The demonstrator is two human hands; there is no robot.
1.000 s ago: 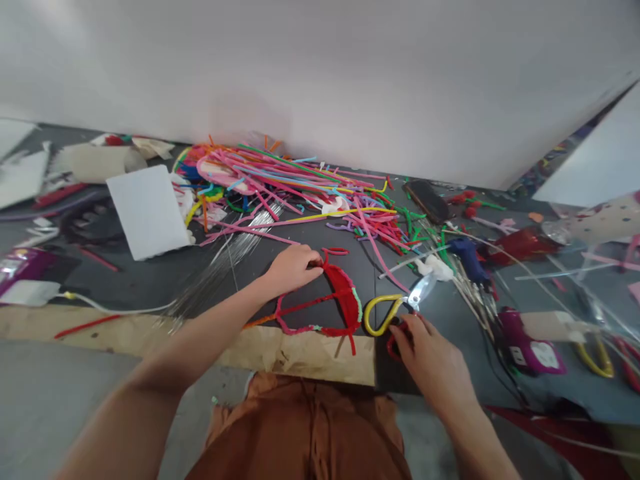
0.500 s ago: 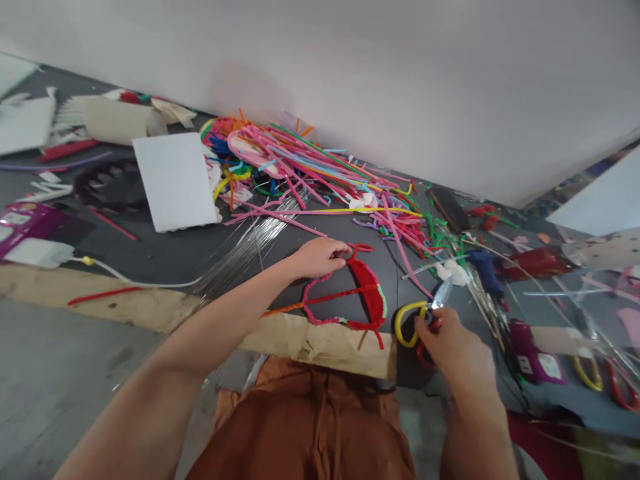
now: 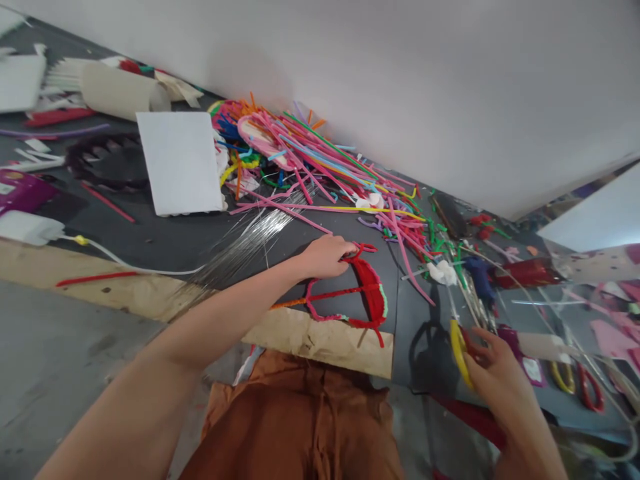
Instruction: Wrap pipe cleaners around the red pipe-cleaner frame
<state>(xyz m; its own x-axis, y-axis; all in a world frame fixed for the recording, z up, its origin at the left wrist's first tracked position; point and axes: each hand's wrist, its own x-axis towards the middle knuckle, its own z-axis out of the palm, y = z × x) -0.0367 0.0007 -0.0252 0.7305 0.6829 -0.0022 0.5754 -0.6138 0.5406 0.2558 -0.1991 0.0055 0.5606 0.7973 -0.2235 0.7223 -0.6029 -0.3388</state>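
My left hand (image 3: pixel 327 256) is closed, its fingertips pinching the red end at the top of a bent pipe-cleaner shape (image 3: pixel 371 290). That shape has a pink, red and mint outline, a filled red section on its right, and a red-and-orange stem running across to the left. It lies on the dark table, its lower side over a brown paper strip. Farther right, my right hand (image 3: pixel 493 365) grips a pair of scissors (image 3: pixel 459 352) by the yellow and red handles, held above the table with the blades pointing away. The red handle is mostly hidden by my fingers.
Loose pipe cleaners (image 3: pixel 320 157) are heaped along the wall. Thin silvery wires (image 3: pixel 250 233) fan out left of centre, near a white card (image 3: pixel 180 163) and a dark ring (image 3: pixel 105 163). A blue glue gun (image 3: pixel 481 277) and a second pair of scissors (image 3: pixel 590 388) lie right.
My right hand has moved right with the scissors, away from the pipe-cleaner shape, and the scissors have turned more upright. My left hand keeps its pinch. The view has shifted slightly.
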